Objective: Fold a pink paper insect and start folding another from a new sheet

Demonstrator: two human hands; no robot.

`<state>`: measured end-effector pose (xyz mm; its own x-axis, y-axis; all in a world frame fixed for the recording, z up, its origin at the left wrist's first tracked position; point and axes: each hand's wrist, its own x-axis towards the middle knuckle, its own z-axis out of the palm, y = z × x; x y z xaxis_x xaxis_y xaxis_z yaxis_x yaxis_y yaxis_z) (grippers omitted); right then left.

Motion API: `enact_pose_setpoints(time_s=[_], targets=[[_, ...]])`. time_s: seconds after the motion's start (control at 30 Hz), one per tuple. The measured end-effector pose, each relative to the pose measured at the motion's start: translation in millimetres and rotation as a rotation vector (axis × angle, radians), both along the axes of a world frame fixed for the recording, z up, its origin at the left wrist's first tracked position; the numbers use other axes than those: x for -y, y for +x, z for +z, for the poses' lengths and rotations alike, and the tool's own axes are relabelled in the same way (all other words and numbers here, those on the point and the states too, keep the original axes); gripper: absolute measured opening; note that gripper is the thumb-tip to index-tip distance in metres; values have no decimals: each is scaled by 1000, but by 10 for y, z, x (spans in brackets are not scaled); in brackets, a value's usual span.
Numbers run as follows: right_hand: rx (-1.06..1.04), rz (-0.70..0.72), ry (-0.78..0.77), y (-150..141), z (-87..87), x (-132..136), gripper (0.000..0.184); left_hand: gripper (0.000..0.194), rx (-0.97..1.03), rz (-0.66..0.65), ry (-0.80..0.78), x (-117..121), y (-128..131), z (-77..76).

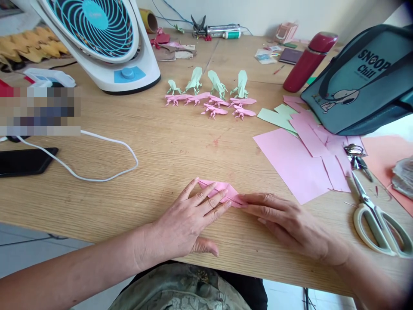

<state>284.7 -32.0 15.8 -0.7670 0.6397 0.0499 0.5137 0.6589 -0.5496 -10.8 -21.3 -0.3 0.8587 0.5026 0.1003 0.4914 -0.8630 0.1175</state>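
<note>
Pink paper (pixel 222 191), folded and creased

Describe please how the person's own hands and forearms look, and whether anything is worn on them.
The left hand and the right hand are bare: no glove, ring, watch or bracelet shows. No sleeve covers the visible part of the left forearm or the right forearm.

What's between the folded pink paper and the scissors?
Head view: the right hand, its fingertips at the folded paper's right end, then a stretch of tabletop before the scissors.
</note>
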Motion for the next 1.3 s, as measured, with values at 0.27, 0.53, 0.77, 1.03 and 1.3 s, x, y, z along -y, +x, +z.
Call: enact_pose_setpoints(time_s=[0.27, 0.53, 0.77, 1.03, 1.3], targets=[[109, 137, 227, -30, -69, -7, 51, 94, -76, 23, 5, 2, 23, 19], [95, 155, 252, 24, -107, 18, 51, 93, -106, 43, -12, 24, 56, 71], [71, 165, 301, 63, -109, 14, 48, 96, -101, 42, -8, 20, 48, 45], [35, 170, 324, 105, -146, 28, 43, 91, -116, 63, -2, 47, 51, 52], [27, 150, 268, 93, -116, 33, 46, 91, -96, 53, -1, 33, 71, 72]])
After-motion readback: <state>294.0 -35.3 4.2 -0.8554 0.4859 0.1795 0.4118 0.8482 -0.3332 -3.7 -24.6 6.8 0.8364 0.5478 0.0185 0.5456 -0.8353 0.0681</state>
